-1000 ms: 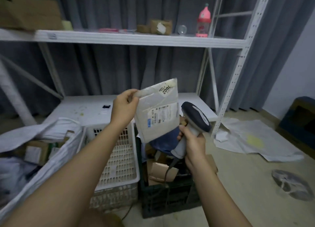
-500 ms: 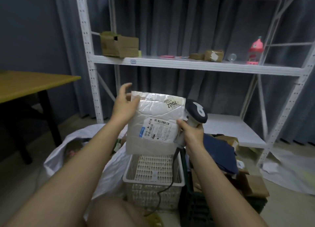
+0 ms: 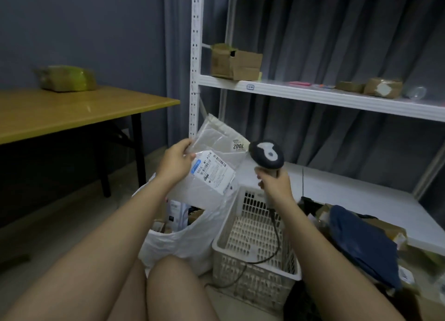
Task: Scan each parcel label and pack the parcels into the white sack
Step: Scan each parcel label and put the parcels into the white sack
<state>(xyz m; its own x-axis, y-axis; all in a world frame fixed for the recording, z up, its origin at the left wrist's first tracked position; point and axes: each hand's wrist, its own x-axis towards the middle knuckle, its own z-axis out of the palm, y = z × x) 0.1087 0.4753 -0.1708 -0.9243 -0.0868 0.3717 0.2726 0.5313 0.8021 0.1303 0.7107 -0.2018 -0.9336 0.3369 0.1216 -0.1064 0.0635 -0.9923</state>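
A person sits on the floor w/ bare knees up, facing a white metal shelf rack (image 3: 320, 96). All places here are given relative to the white sack (image 3: 183, 238), which stands open on the floor in front of the knees.

Left hand (image 3: 177, 161) is above the sack mouth, thumb and fingers pinching the left edge of a flat grey parcel (image 3: 214, 166). The parcel hangs tilted directly over the sack, its white shipping label (image 3: 213, 173) w/ barcode facing the person; a sticker reading 7002 sits at the upper right corner.

Right hand (image 3: 274, 179) is up and to the right of the sack, fingers wrapped round the handle of a dark handheld scanner (image 3: 266, 155). The scanner head is just beside the parcel's right edge, apart from it. Its cord drops into a white slotted basket (image 3: 255, 248) standing right against the sack.

Inside the sack: small boxes and packets, partly hidden. Right of the basket: a pile of brown boxes and a dark blue bag (image 3: 361, 243). Left of the sack, well apart: a wooden table (image 3: 72, 111) w/ a yellow-wrapped bundle (image 3: 66, 78). Above, on the rack: a cardboard box (image 3: 234, 61), more small boxes.
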